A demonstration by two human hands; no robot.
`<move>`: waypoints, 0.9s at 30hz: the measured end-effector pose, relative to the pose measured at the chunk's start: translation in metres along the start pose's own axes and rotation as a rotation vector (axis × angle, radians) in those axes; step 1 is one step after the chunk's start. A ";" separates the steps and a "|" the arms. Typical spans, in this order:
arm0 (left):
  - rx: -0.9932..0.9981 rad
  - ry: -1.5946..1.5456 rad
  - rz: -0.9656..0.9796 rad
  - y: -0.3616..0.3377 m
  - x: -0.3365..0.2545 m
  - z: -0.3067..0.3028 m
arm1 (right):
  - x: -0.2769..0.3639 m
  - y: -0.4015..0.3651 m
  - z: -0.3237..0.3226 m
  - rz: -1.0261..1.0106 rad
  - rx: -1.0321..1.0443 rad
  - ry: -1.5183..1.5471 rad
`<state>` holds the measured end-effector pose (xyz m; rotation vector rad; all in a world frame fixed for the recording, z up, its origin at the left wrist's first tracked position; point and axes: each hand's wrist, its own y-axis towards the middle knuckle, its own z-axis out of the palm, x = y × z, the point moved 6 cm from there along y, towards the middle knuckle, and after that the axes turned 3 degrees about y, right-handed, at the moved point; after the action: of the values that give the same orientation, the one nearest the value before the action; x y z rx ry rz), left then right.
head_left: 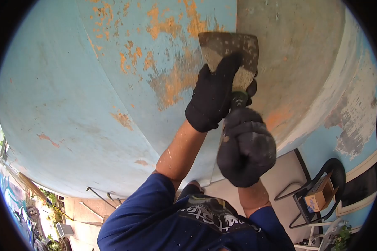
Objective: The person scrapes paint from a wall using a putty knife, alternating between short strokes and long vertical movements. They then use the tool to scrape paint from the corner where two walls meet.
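A wide scraper with a worn, spotted metal blade lies against the wall, which is blue with orange and grey patches. My right hand, in a black glove, is closed round the scraper's dark handle. My left hand, also gloved in black, is higher up, with fingers on the lower part of the blade and others behind it near the handle. Right of the blade the wall surface is brownish grey.
At the lower right a black chair holds an open cardboard box. Metal rods stand at the lower left. A grey object on a stand and plants are farther left. Tiled floor shows below.
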<state>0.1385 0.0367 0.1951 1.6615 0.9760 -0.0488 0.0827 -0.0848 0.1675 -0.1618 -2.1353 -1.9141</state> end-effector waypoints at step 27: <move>-0.070 0.268 0.161 -0.021 0.005 0.006 | -0.008 -0.031 -0.001 0.300 0.006 0.162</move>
<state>0.1317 0.0350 0.1737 1.7042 1.0263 0.3205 0.0830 -0.0891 0.1357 -0.2966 -1.8905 -1.6878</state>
